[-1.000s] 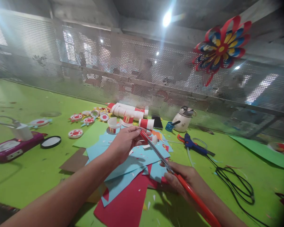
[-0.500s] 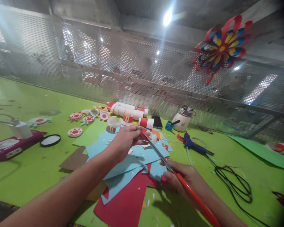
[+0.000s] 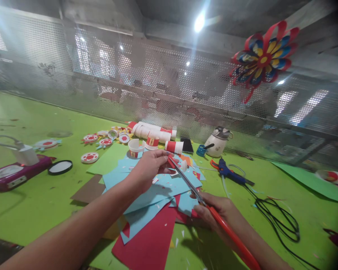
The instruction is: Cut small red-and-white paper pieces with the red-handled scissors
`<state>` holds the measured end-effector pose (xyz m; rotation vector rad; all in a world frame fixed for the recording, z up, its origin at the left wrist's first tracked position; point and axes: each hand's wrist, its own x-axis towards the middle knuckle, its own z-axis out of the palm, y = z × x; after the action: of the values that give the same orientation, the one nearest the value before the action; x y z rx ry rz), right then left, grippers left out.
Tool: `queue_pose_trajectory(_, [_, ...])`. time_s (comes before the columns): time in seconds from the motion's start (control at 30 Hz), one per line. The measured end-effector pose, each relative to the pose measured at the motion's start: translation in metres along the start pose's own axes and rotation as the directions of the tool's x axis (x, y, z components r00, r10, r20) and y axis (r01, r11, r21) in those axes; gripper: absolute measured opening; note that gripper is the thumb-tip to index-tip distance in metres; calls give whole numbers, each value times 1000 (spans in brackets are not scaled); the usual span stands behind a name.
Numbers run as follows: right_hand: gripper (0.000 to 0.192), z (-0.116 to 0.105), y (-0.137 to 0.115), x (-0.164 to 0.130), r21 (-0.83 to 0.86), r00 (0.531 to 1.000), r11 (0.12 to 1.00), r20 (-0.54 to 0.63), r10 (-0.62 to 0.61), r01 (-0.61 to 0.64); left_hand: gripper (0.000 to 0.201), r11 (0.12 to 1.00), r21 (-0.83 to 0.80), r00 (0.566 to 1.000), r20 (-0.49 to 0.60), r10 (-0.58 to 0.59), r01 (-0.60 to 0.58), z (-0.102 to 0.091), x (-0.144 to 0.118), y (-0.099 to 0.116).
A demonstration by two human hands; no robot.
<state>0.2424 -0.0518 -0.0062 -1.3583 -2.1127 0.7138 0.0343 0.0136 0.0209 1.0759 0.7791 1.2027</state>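
Note:
My left hand (image 3: 149, 168) pinches a small red and white paper piece (image 3: 178, 165) above a spread of blue paper sheets (image 3: 160, 187). My right hand (image 3: 218, 212) grips long scissors (image 3: 195, 193) with red handles; their metal blades reach up to the paper piece and touch it. Under both hands lie overlapping sheets, light blue over red paper (image 3: 152, 242). Small white paper scraps are scattered over them.
Red and white paper cups (image 3: 154, 133) and round cut-outs (image 3: 90, 157) lie at the back on the green table (image 3: 45, 202). A blue glue gun (image 3: 231, 173) with black cable (image 3: 278, 221), a white pot (image 3: 218, 142), a purple device (image 3: 15, 174) and a perforated metal wall with a paper flower (image 3: 264, 56).
Almost nothing has moved. The scissor blades have closed slightly on the paper piece, and the view has shifted a little.

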Motion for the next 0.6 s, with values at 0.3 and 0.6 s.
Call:
queue_pose_trajectory(0.3, [43, -2, 0, -1, -43, 1000, 999, 15, 24, -23, 10, 1000, 17, 1000, 12, -22, 21, -1, 2, 0])
queue_pose_trajectory(0.6, [39, -6, -4, 0, -70, 999, 997, 34, 19, -17, 6, 998, 53, 1000, -6, -28, 28, -2, 3, -1])
